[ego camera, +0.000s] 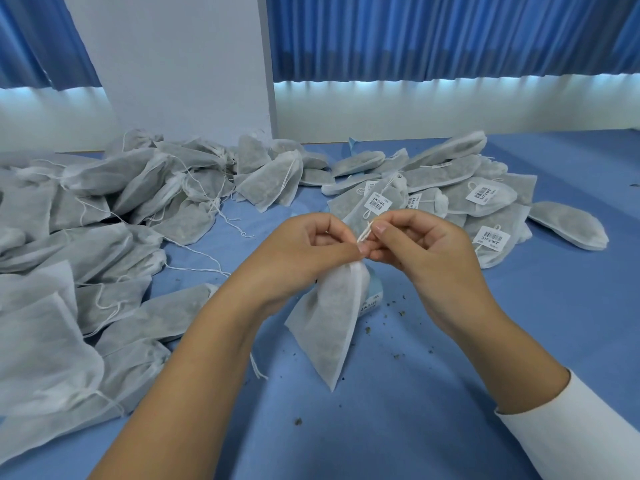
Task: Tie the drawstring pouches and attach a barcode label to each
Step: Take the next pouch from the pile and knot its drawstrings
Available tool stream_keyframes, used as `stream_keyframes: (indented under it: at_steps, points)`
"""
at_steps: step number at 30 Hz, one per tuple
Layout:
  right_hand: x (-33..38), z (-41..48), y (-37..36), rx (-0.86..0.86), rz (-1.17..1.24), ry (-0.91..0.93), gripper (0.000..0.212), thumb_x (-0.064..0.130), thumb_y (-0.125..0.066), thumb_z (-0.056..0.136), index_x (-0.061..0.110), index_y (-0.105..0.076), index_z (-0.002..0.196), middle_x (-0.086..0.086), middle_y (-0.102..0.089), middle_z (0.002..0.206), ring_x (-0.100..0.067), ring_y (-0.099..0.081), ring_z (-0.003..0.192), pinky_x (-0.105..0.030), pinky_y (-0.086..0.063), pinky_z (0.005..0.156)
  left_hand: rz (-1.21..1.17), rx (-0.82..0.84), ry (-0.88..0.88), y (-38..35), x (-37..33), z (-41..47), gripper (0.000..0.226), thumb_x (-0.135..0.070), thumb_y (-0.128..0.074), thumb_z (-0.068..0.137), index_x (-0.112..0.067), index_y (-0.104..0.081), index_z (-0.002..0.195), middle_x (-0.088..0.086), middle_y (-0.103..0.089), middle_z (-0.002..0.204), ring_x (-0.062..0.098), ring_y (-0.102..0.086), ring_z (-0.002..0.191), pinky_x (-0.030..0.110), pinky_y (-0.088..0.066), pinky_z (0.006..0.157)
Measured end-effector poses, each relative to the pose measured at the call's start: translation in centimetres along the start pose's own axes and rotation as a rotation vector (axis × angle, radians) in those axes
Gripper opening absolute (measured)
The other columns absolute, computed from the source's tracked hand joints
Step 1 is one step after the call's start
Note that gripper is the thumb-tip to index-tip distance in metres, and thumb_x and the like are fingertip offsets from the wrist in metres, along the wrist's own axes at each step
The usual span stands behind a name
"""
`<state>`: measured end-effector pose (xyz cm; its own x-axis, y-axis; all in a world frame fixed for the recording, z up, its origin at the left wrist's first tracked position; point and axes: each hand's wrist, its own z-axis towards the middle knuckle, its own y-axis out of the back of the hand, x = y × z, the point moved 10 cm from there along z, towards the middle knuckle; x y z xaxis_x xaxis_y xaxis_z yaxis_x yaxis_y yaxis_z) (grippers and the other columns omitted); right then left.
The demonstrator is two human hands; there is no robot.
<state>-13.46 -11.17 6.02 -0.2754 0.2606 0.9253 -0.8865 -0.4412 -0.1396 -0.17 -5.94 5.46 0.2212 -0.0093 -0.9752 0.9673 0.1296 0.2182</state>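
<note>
Pouch (332,317) with greyish filling inside

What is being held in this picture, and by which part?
The left hand and the right hand both pinch the white drawstring at the pouch's gathered top; its body is below that grip.
</note>
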Motion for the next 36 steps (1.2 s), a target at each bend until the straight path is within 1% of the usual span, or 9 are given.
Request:
stream_keyframes:
  at_steps: [7, 13, 18, 20, 24, 29, 31, 34, 36]
  points:
    - [0.2, 0.2, 0.7, -0.04, 0.016, -0.011, 0.012, 0.003, -0.062, 0.092, 0.011, -0.07, 0.086, -0.005, -0.073, 0.075, -0.015, -0.071, 0.074, -0.02, -0.055, 0.068, 0.001, -0.023, -0.008, 0.2, -0.1, -0.1, 0.012, -0.017, -0.081, 0.077, -0.017, -0.07, 0.073, 0.005, -0.067, 0.073, 0.006, -0.055, 0.059, 0.012, -0.041, 0.054]
    - [0.3, 0.3, 1.1, -0.049, -0.015, -0.012, 0.011, 0.006, -0.058, 0.095, 0.011, -0.066, 0.088, 0.001, -0.071, 0.076, -0.013, -0.07, 0.075, -0.021, -0.054, 0.066, 0.035, -0.103, -0.008, 0.9, -0.5, -0.1, 0.02, -0.033, -0.068, 0.091, -0.022, -0.079, 0.078, -0.011, -0.077, 0.086, -0.004, -0.065, 0.082, 0.019, -0.042, 0.078]
    - [0.4, 0.4, 1.2, -0.063, -0.074, 0.009, 0.012, 0.008, -0.054, 0.098, 0.012, -0.062, 0.09, 0.001, -0.07, 0.073, -0.014, -0.07, 0.075, -0.022, -0.054, 0.064, 0.079, -0.155, -0.017, 1.0, -0.6, -0.1, 0.015, -0.024, -0.071, 0.088, -0.025, -0.079, 0.075, -0.005, -0.077, 0.089, 0.021, -0.066, 0.102, 0.026, -0.047, 0.085]
    - [0.5, 0.4, 1.3, -0.075, -0.096, 0.018, 0.013, 0.009, -0.051, 0.099, 0.013, -0.059, 0.09, 0.0, -0.071, 0.074, -0.013, -0.069, 0.073, -0.022, -0.054, 0.063, 0.074, -0.151, -0.017, 0.6, -0.6, -0.3, 0.012, -0.02, -0.075, 0.086, -0.025, -0.079, 0.075, 0.0, -0.078, 0.087, 0.023, -0.069, 0.088, 0.02, -0.046, 0.074]
    - [0.5, 0.5, 1.6, -0.099, -0.118, 0.03, 0.015, 0.008, -0.048, 0.1, 0.014, -0.056, 0.089, -0.002, -0.07, 0.077, -0.011, -0.067, 0.069, -0.022, -0.054, 0.06, 0.094, -0.141, -0.061, -0.1, -1.1, -0.4, 0.011, -0.013, -0.078, 0.082, -0.024, -0.08, 0.08, -0.006, -0.077, 0.08, -0.004, -0.052, 0.05, 0.006, -0.037, 0.05]
    - [0.4, 0.5, 1.9, -0.131, -0.174, 0.056, 0.016, 0.009, -0.047, 0.101, 0.017, -0.054, 0.089, -0.005, -0.067, 0.08, -0.011, -0.066, 0.067, -0.022, -0.052, 0.057, 0.169, -0.148, -0.111, -0.6, -1.5, -0.4, 0.014, -0.01, -0.075, 0.084, -0.024, -0.076, 0.084, -0.025, -0.054, 0.043, 0.001, -0.036, 0.032, 0.004, -0.026, 0.04]
    - [0.4, 0.6, 2.2, -0.156, -0.199, 0.062, 0.016, 0.01, -0.047, 0.101, 0.017, -0.054, 0.09, -0.002, -0.065, 0.078, -0.011, -0.065, 0.066, -0.022, -0.052, 0.056, 0.182, -0.171, -0.132, -0.4, -1.7, -0.4, 0.014, -0.012, -0.074, 0.086, -0.025, -0.076, 0.083, -0.024, -0.062, 0.053, -0.003, -0.044, 0.037, 0.004, -0.031, 0.045]
    - [0.6, 0.8, 3.0, -0.207, -0.2, 0.061, 0.013, 0.011, -0.048, 0.101, 0.016, -0.055, 0.091, 0.001, -0.066, 0.077, -0.009, -0.065, 0.064, -0.021, -0.052, 0.055, 0.186, -0.207, -0.142, 0.2, -1.6, -0.1, 0.015, -0.018, -0.065, 0.094, -0.025, -0.076, 0.087, -0.015, -0.076, 0.087, -0.007, -0.064, 0.073, 0.009, -0.045, 0.069]
    - [0.6, 0.9, 3.5, -0.231, -0.178, 0.053, 0.012, 0.011, -0.049, 0.101, 0.015, -0.056, 0.092, 0.006, -0.066, 0.073, -0.008, -0.064, 0.062, -0.021, -0.052, 0.054, 0.151, -0.161, -0.111, 0.3, -1.4, 0.0, 0.018, -0.021, -0.059, 0.097, -0.023, -0.076, 0.093, -0.014, -0.076, 0.094, -0.006, -0.067, 0.091, 0.005, -0.046, 0.077]
